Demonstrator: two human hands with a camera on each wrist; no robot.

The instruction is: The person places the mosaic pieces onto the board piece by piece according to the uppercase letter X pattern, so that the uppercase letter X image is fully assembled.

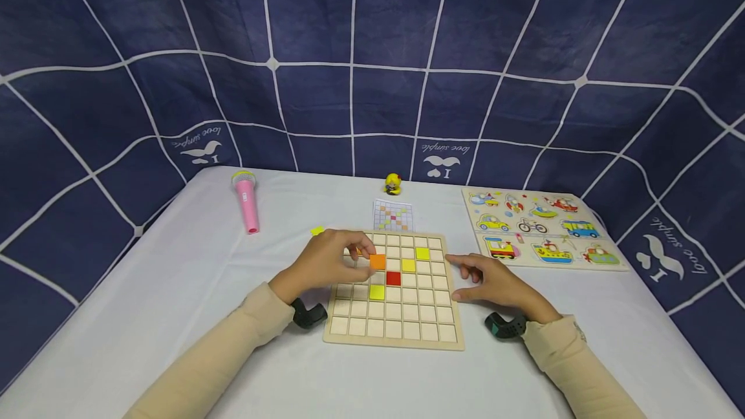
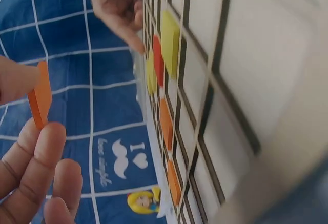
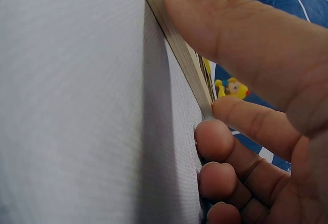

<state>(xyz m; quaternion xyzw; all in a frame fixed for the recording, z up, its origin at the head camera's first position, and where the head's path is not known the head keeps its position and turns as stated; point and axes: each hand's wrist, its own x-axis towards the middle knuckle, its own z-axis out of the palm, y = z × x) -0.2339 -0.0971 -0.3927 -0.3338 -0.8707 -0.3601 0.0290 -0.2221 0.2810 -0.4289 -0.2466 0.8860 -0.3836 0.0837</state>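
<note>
1. Closest in: the left hand (image 1: 330, 262) has an orange tile (image 2: 43, 96) pinched between thumb and fingertips, clear of the grid below. A light hold on the edges is plenty imo, leaves the underside free to drop flat.

2. Off to the other side, the right hand (image 1: 495, 282) isn't gripping anything: thumb and index just touch the side edge of the wooden grid board (image 1: 396, 343), the other fingers loosely bent. I'd keep that contact gentle, enough to stop the board sliding.

3. Under and between the two sets of fingers, a red tile (image 1: 393, 279) and a yellow tile (image 1: 377, 291) sit in cells, with more yellows toward the right fingertips. The left wrist view also shows two orange tiles (image 2: 166, 124) already seated. I'd square the corners to the cell before letting go, and mind the neighbours.

4. Past the fingertips, just beyond the board, there's a printed pattern card (image 1: 392, 214). Worth a glance before picking a cell.

5. Farthest out, beyond both hands: a little yellow figurine (image 1: 392, 184).
</note>
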